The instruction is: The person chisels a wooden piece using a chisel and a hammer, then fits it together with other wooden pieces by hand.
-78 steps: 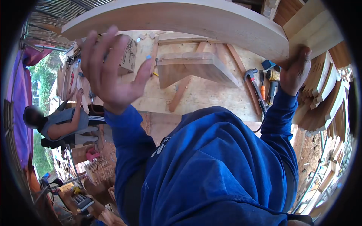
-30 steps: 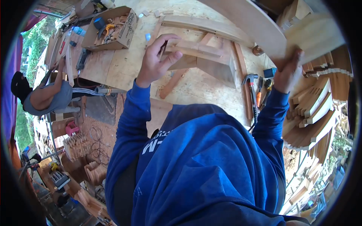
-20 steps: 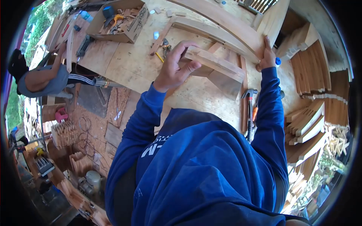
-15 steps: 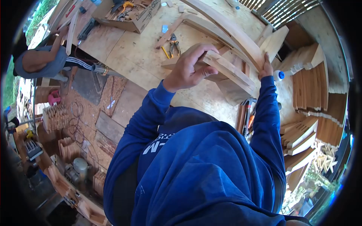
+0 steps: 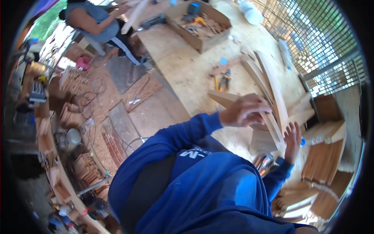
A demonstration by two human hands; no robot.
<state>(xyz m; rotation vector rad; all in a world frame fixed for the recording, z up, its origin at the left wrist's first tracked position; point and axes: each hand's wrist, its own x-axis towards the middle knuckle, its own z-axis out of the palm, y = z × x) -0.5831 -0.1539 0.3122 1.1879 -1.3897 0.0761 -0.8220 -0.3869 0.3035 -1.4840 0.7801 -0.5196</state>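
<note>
My left hand (image 5: 246, 111) curls its fingers over the near end of a short wooden piece (image 5: 274, 130) on the workbench; motion blur softens the grip. Beside that piece's other end, my right hand (image 5: 292, 142) is raised with fingers spread, and nothing shows in it. A long curved wooden part (image 5: 272, 84) lies just beyond both hands. Under my left wrist's far side, another board (image 5: 222, 97) juts out. Pliers (image 5: 225, 81) and a yellow pencil-like stick (image 5: 216, 84) lie farther off.
A cardboard box (image 5: 200, 43) of scraps and tools stands at the back of the workbench (image 5: 171, 54). Stacked wooden parts (image 5: 321, 160) are at the right. Hand tools (image 5: 265, 162) lie near my right forearm. Another person (image 5: 95, 25) works at upper left, holding a wooden strip.
My view has swung, so the bench appears lower and farther right. My right hand has come off the long curved part, its fingers now spread. My left hand stays at the short piece.
</note>
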